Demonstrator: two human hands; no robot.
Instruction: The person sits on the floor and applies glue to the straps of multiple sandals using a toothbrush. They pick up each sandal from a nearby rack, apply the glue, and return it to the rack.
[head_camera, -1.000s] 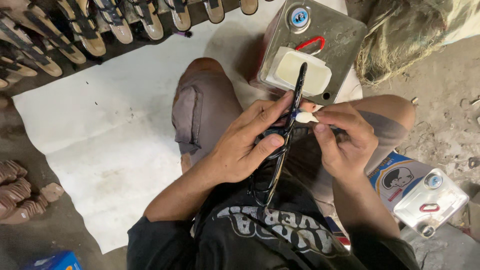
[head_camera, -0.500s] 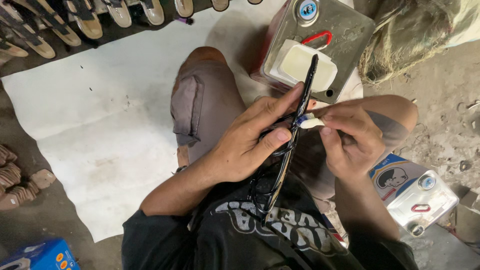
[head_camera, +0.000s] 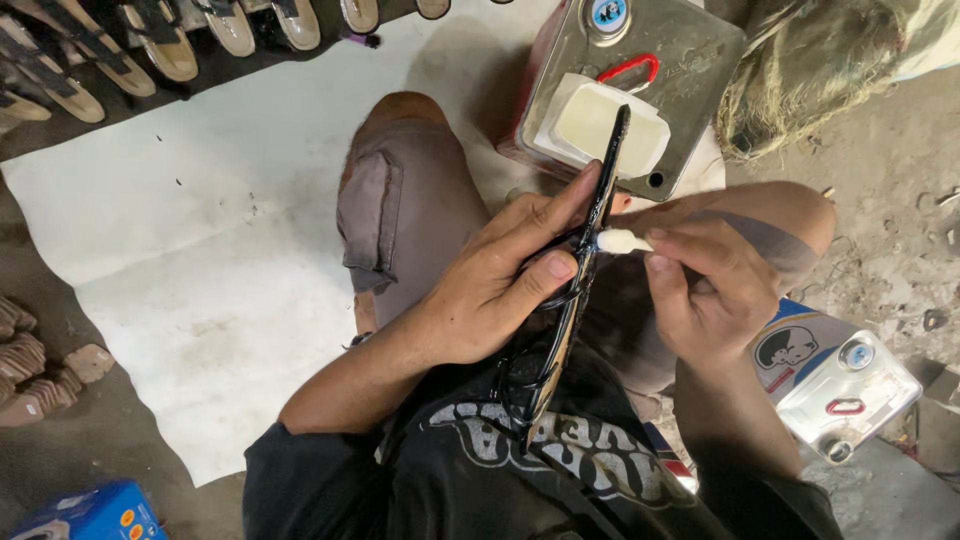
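Note:
I sit on the ground with my knees apart. My left hand (head_camera: 505, 285) grips a black sandal sole with straps (head_camera: 578, 270), held on edge over my lap. My right hand (head_camera: 708, 285) pinches a small white glue-tipped applicator (head_camera: 620, 241) and presses its tip against the sole's edge. Just beyond the sole, a metal glue can (head_camera: 690, 55) stands with a white tub of pale glue (head_camera: 590, 125) resting on its top.
A white sheet (head_camera: 200, 220) covers the floor to my left. A row of finished sandals (head_camera: 150, 40) lies along its far edge. Brown soles (head_camera: 40, 365) are stacked at the left. A second tin (head_camera: 835, 385) sits by my right knee, a blue box (head_camera: 95, 512) at bottom left.
The view has shifted slightly; my hands and the sole stay together, with the applicator sliding a little along the sole's edge.

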